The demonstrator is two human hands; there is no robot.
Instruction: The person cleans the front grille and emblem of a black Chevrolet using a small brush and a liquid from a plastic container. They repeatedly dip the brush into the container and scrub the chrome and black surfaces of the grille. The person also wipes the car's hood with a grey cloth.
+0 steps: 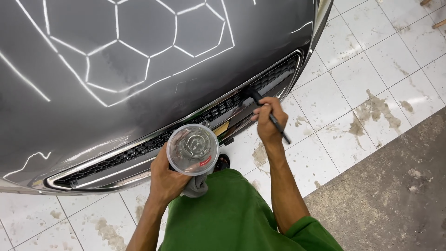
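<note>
Head view, looking down over a green shirt (232, 218) at the front of a grey car (139, 69). Left hand (167, 179) closed around a clear plastic cup (193, 148), held upright just in front of the chest, mouth facing the camera, a little clear liquid at the bottom, small red mark near the rim. Same hand also pinching a grey cloth (197, 186) bunched beneath the cup. Right hand (268, 122) wrapped tight around the thin black handle of a small brush (262, 106), handle end poking out behind the knuckles toward the floor, dark bristle head pressed onto the grille (153, 142) near the right end of the chrome strip (111, 173). Bristle contact probably on the black mesh rather than the chrome, hard to tell at this angle. Hood glossy, showing white hexagon light reflections (134, 42). Cup hovering over the grille's lower edge, apart from the car, well left of the brush. White tiled floor (353, 83) below, blotched with brown wet stains, meeting a rougher grey concrete patch (395, 195) at lower right. Dark shoe (224, 161) tip peeking out just beside the cup.
</note>
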